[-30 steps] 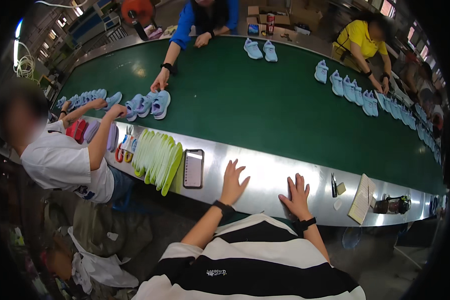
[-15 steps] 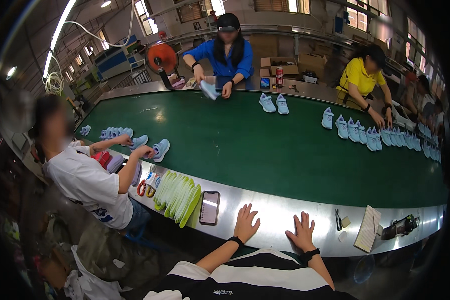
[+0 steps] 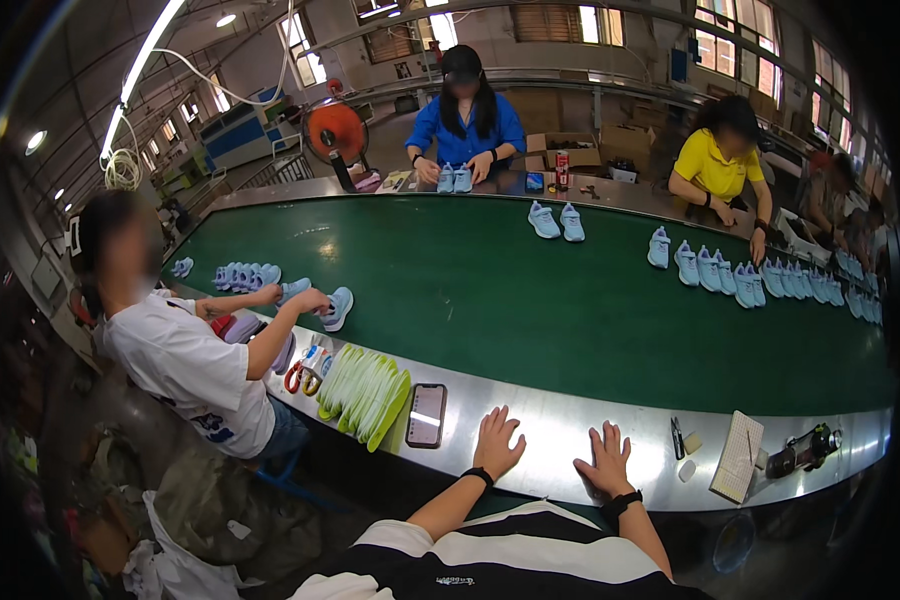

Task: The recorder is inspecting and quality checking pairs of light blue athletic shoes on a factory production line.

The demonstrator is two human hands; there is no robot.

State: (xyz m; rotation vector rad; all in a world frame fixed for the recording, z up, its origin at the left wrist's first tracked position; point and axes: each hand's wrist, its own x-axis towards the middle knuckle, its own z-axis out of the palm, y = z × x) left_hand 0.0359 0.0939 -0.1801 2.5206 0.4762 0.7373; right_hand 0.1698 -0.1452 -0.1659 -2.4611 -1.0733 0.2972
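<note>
My left hand [image 3: 498, 443] lies on the steel table edge [image 3: 555, 425], fingers spread and holding nothing. A little to its left is a smartphone [image 3: 426, 416] with a lit screen. My right hand [image 3: 607, 462] rests on the same steel strip, also with fingers apart and nothing in it. Right of it lie a small black tool [image 3: 677, 438], a pale yellow block [image 3: 693, 442] and a notepad [image 3: 737, 457] with a pen on it. Beyond both hands stretches the green conveyor belt [image 3: 450, 300].
Green-and-white bundled strips [image 3: 365, 395] and red-handled scissors [image 3: 293, 377] lie left of the phone. A dark bottle [image 3: 805, 452] lies at the right end. Light blue shoes [image 3: 705, 268] line the belt. People work at the left, far side and far right.
The person in blue across the belt has set a shoe down beside another at the far edge. The view has shifted slightly. My hands stay on the steel.
</note>
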